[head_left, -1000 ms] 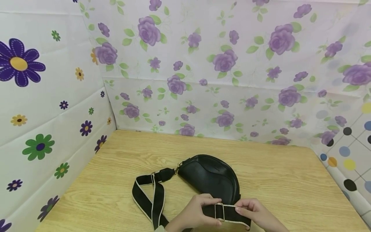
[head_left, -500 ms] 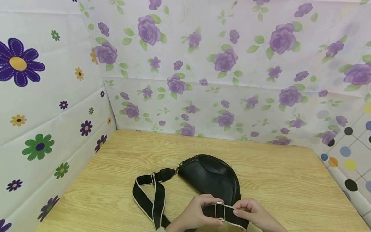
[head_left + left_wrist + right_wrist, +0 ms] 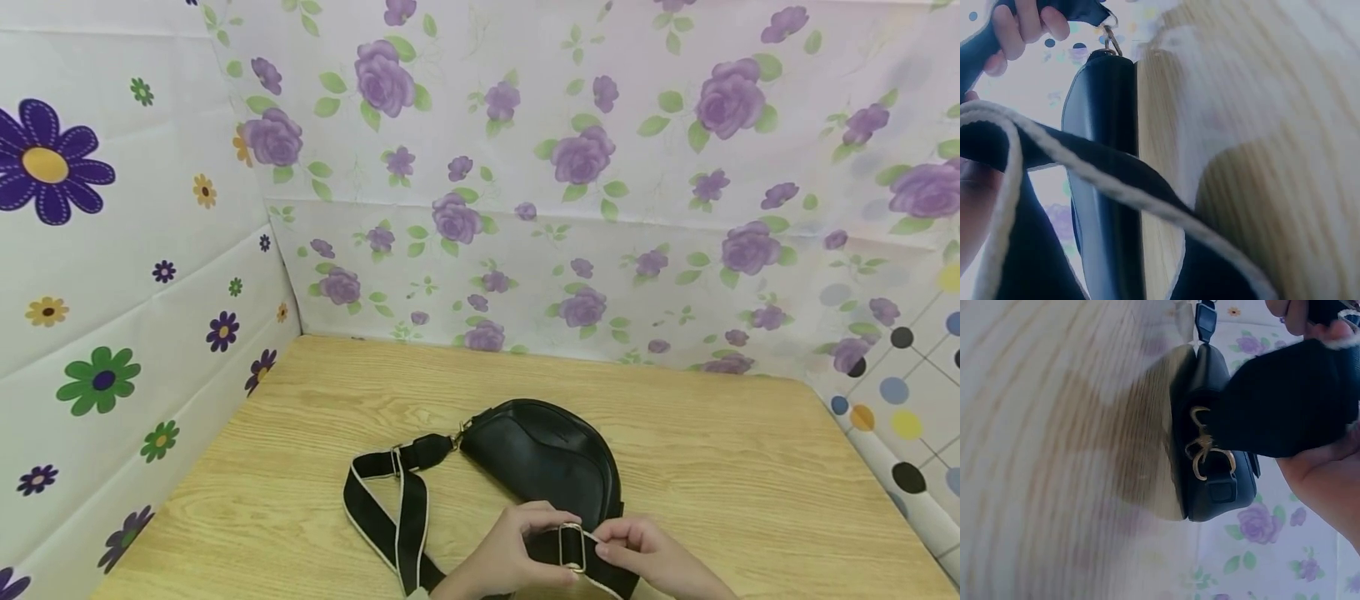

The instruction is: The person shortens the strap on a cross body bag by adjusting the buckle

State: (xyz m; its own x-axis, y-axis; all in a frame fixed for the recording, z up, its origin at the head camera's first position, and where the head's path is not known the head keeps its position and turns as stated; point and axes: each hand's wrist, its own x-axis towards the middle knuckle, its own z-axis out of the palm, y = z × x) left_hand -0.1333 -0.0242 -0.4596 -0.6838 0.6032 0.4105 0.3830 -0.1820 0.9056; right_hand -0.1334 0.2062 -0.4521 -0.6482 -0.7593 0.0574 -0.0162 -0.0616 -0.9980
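Note:
A black half-moon handbag (image 3: 543,458) lies on the wooden table, its wide black strap (image 3: 411,517) with pale edging looped to the left. My left hand (image 3: 506,550) pinches the strap beside a gold slider buckle (image 3: 572,547), thumb below and fingers above. Just right of the buckle, my right hand (image 3: 648,554) grips the strap between thumb and fingers. In the right wrist view, a gold clasp (image 3: 1204,447) joins the bag's end to a black strap tab (image 3: 1285,400). The strap crosses in front of the bag (image 3: 1100,206) in the left wrist view.
The wooden table (image 3: 750,467) extends around the bag. A white sheet with purple roses (image 3: 581,158) hangs behind it, a daisy-patterned sheet (image 3: 105,275) stands along the left, and a dotted sheet (image 3: 900,400) along the right.
My right hand has shifted slightly left along the strap, closer to the buckle. The strap's right part now slopes down more steeply. My left hand and the bag stay nearly still.

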